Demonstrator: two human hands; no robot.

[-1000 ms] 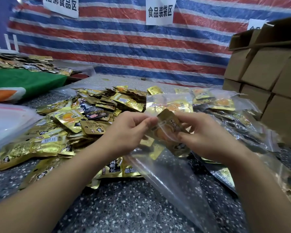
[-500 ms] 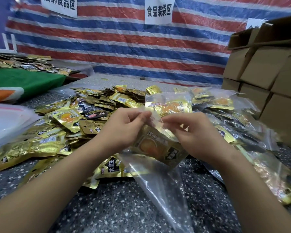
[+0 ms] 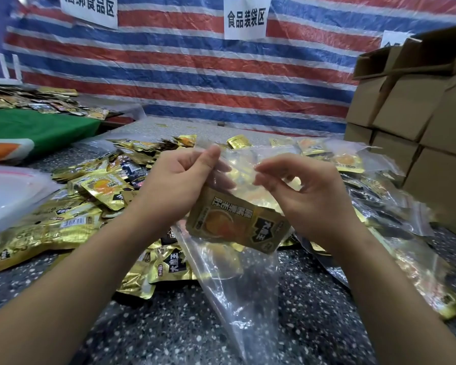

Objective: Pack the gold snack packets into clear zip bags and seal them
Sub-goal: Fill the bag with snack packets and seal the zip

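Gold was the colour of the snack packet point(image 3: 237, 222) that sat inside the clear zip bag point(image 3: 237, 272), just below the bag's open top. The bag hung in the air over the speckled tabletop point(image 3: 300, 325), between the two hands.

The left hand point(image 3: 179, 185) pinched the top edge of the bag at its left end, with thumb and finger pressed together on the plastic. The right hand point(image 3: 300, 191) had its fingers curled at the right end of that edge. It looked like it pinched the plastic too, but the clear film made that hard to see.

The step in hand seemed to be closing the zip. To do it well, the packet should slide down first, so that no gold corner gets caught in the strip. Then both sides of the strip should line up flat. The fingers could press at one end and run along to the other, squeezing all the way. A gap left in the middle would let the bag pop open.

A big pile of loose gold packets point(image 3: 84, 206) lay on the tabletop to the left. Filled bags point(image 3: 353, 164) lay to the right, near the cardboard boxes point(image 3: 419, 122).
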